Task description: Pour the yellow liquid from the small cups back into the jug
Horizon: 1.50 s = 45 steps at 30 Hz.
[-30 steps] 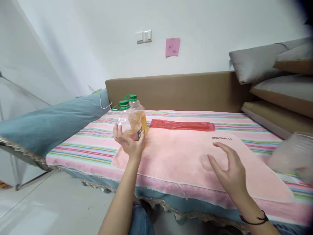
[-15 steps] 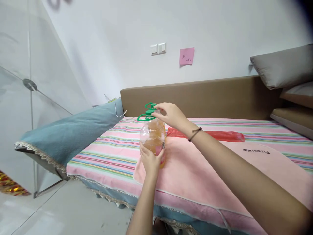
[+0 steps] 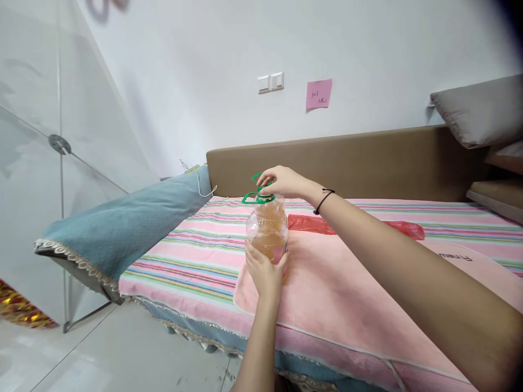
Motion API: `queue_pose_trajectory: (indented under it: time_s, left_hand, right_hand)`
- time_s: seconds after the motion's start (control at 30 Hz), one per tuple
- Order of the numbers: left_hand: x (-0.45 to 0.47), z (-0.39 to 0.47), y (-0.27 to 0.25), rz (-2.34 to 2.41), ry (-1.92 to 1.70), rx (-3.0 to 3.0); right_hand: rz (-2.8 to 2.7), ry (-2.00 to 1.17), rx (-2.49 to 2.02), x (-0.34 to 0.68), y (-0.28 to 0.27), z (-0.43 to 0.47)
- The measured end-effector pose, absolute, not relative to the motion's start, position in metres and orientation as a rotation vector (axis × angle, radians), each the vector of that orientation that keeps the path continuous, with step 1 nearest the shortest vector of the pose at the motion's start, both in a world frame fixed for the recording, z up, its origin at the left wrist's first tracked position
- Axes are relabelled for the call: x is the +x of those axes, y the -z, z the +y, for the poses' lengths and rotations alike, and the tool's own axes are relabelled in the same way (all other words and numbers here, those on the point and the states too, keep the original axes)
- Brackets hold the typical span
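A clear plastic bottle [image 3: 267, 226] of amber liquid, probably cooking oil, stands upright on the pink cloth [image 3: 343, 288]. My left hand [image 3: 263, 269] is wrapped around its lower body. At the top, the fingers of my right hand [image 3: 280, 182] are closed over the green cap [image 3: 262, 190], which they partly cover. A green carrying loop [image 3: 250, 198] sticks out to the left of the neck. Just behind stands a second bottle with a green loop [image 3: 256, 177], mostly hidden by the first one and my right hand.
A flat red plastic bag [image 3: 310, 224] lies behind the pink cloth on the striped sheet [image 3: 192, 245]. The brown backrest [image 3: 347, 163] runs along the wall. Blue fabric covers the armrest [image 3: 134, 207] at left. Grey cushions [image 3: 486, 111] are stacked at far right.
My right hand has gone from hovering beside the cap with fingers apart to closing over it. My left hand stays around the bottle. The whole view has shifted slightly.
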<state>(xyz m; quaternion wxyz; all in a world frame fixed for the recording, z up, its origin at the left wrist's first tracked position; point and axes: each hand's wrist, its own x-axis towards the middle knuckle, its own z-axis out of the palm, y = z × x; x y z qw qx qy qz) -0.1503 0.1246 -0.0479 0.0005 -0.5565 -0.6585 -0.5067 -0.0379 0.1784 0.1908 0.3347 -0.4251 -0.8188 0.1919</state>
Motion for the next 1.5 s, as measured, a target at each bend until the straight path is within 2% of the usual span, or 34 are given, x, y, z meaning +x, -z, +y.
queue_pose_trajectory:
  time_s: [0.17,0.27,0.4,0.53,0.67,1.0,1.2,1.37,1.5]
  left_hand:
    - [-0.148,0.124,0.043,-2.065,1.611,-1.731]
    - [-0.147,0.124,0.039,-2.072,1.657,-1.683]
    - [-0.147,0.121,0.032,-2.098,1.74,-1.717]
    - [-0.152,0.116,0.025,-2.07,2.034,-1.756]
    - [-0.161,0.116,0.023,-2.08,2.245,-1.701]
    - [-0.181,0.143,0.024,-2.104,2.553,-1.741]
    - [-0.184,0.16,0.037,-1.983,2.819,-1.786]
    - [-0.183,0.158,0.04,-2.01,2.928,-1.797]
    - [-0.178,0.142,0.036,-1.991,2.936,-1.891]
  right_hand:
    - [-1.911,-0.631,-0.925,-0.024,-0.187,0.192]
    - [-1.543,-0.763,-0.782,0.0,-0.157,0.205]
    - [-1.263,-0.793,-0.989,0.03,-0.067,0.209]
    - [-1.198,-0.834,-1.168,0.031,0.038,0.2]
    - [-1.253,-0.85,-1.215,0.015,0.095,0.195]
    - [-1.389,-0.689,-1.215,0.007,0.108,0.199]
    - [-1.332,-0.607,-1.074,-0.02,0.093,0.153]
    - [-1.413,-0.671,-0.874,-0.065,0.089,0.103]
    - [-1.314,-0.86,-0.886,-0.079,0.082,0.104]
